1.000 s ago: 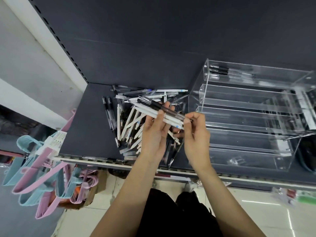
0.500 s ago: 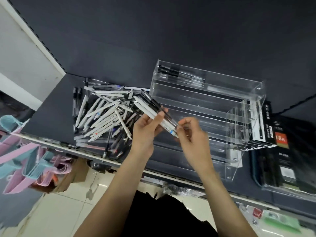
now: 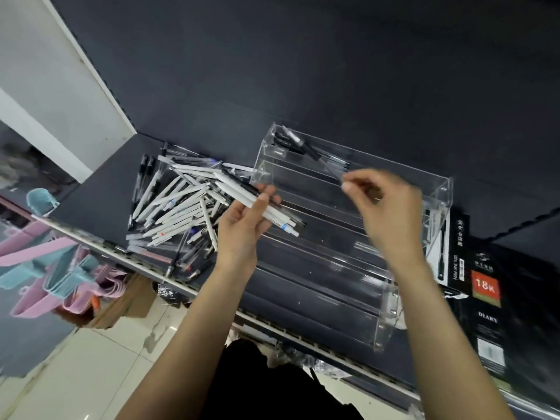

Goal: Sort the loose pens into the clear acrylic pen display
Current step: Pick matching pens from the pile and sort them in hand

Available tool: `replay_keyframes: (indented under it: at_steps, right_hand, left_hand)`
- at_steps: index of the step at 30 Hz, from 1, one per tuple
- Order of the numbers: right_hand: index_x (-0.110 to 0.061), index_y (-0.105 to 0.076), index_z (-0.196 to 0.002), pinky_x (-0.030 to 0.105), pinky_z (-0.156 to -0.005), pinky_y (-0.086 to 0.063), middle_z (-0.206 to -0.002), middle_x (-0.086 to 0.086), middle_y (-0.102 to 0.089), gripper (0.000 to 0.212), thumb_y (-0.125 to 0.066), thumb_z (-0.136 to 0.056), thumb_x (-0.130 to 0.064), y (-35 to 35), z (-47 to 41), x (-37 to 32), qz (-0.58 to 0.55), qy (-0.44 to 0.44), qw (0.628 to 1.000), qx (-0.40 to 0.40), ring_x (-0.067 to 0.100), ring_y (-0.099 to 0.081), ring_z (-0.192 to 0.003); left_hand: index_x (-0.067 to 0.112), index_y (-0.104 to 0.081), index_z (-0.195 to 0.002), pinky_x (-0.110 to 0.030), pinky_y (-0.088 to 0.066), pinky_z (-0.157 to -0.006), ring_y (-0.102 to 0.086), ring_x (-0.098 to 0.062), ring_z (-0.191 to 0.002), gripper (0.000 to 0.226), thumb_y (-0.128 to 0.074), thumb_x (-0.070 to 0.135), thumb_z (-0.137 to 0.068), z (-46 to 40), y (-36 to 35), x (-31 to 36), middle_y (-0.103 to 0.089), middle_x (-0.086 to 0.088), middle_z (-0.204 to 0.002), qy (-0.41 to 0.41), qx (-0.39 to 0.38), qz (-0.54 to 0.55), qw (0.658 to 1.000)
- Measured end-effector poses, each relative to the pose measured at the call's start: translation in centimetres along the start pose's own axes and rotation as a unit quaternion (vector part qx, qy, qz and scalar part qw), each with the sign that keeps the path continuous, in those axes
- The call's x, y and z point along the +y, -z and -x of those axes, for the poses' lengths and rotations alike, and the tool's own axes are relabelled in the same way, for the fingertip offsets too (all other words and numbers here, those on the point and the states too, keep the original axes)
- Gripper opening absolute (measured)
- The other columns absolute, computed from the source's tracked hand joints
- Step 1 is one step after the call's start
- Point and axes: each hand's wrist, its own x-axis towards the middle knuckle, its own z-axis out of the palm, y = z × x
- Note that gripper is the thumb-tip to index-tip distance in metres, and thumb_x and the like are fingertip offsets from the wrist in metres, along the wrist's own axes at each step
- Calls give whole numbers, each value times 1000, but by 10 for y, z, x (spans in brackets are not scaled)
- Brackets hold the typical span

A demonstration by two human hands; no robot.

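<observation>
A pile of loose white and black pens point(image 3: 178, 204) lies on the dark shelf, left of the clear acrylic pen display point(image 3: 403, 298). My left hand point(image 3: 245, 225) grips a bundle of white and black pens point(image 3: 272, 212) just in front of the display's left end. My right hand point(image 3: 385, 204) is raised over the display's upper tiers and pinches one black-capped clear pen point(image 3: 312, 151), whose tip points into the top tier. A few black pens point(image 3: 286, 144) lie in that top tier. The lower tiers look bare.
Black boxed diaries point(image 3: 485, 298) stand right of the display. The shelf's front rail point(image 3: 106, 247) runs diagonally below the pile. Pink and blue plastic hangers point(image 3: 45, 268) hang at the lower left, above a tiled floor. A dark back panel rises behind the shelf.
My right hand has drawn one pen out of the bundle and carried it up and right over the display's top tier. My left hand still holds the bundle. The view has shifted.
</observation>
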Motion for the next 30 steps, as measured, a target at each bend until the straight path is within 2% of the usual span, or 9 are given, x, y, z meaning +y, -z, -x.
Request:
replay_keyframes:
  at_steps: [3, 6, 11, 13, 16, 20, 23, 27, 30]
  right_hand:
    - [-18, -73, -94, 19, -72, -47, -87, -5, -69, 11, -69, -85, -21, 9, -38, 11, 89, 42, 995, 7, 5, -59, -74]
    - [-21, -73, -95, 23, -71, -48, -90, -6, -70, 11, -69, -85, -23, 0, -66, 15, 135, 65, 988, -36, 5, -59, -75]
    - [-20, -73, -96, 26, -69, -46, -93, -4, -70, 11, -66, -87, -22, -20, -83, 18, 193, 88, 973, -96, 15, -64, -84]
    - [-19, -72, -96, 27, -68, -47, -94, -2, -70, 12, -65, -88, -22, -27, -85, 20, 229, 86, 963, -108, 19, -64, -85]
    - [-19, -71, -97, 28, -68, -46, -95, -1, -69, 11, -64, -88, -21, -34, -88, 24, 275, 79, 951, -121, 22, -64, -84]
    - [-20, -70, -98, 28, -66, -43, -96, -1, -68, 13, -61, -90, -23, -37, -94, 26, 331, 64, 931, -143, 25, -63, -85]
    - [-23, -69, -104, 29, -68, -44, -99, -2, -68, 16, -60, -90, -25, -39, -96, 23, 347, 68, 923, -152, 26, -63, -88]
    - [-25, -65, -112, 32, -73, -46, -103, -4, -67, 22, -60, -90, -27, -39, -97, 18, 337, 78, 925, -160, 24, -63, -93]
    - [-26, -68, -109, 29, -70, -45, -105, -6, -66, 20, -60, -90, -24, -45, -98, 13, 313, 117, 928, -164, 22, -63, -93]
  left_hand:
    - [15, -62, -93, -26, -54, -80, -68, -13, -87, 8, -60, 8, -91, -6, 6, 7, -70, -10, -97, 1, 6, -1, 1000]
    - [17, -53, -98, -18, -53, -65, -67, -6, -70, 14, -57, 4, -92, -11, 8, 12, -69, -10, -95, -10, -9, 8, 1000]
    - [14, -52, -103, -29, -53, -82, -69, -20, -98, 15, -59, 9, -91, -21, 17, 14, -71, -13, -99, -11, -10, -34, 999]
    - [14, -52, -102, -33, -52, -85, -68, -23, -100, 15, -60, 9, -90, -26, 21, 14, -71, -15, -101, -3, -12, -25, 1000]
    - [2, -51, -115, -29, -56, -77, -69, -23, -95, 26, -59, 8, -91, -32, 25, 16, -71, -17, -103, 3, -18, -19, 1000]
    - [0, -53, -118, -35, -54, -86, -69, -22, -99, 29, -60, 9, -90, -37, 25, 18, -72, -11, -101, 2, -25, -28, 999]
    - [0, -54, -119, -36, -53, -89, -68, -22, -100, 30, -60, 10, -91, -40, 25, 18, -72, -11, -106, 11, -25, -31, 999]
    - [12, -58, -101, -34, -52, -88, -69, -20, -99, 11, -60, 9, -91, -44, 25, 20, -73, -8, -100, 21, -40, -25, 999]
    - [15, -56, -99, -27, -54, -78, -69, -18, -95, 12, -59, 8, -90, -46, 23, 23, -74, -3, -94, 20, -45, -7, 999]
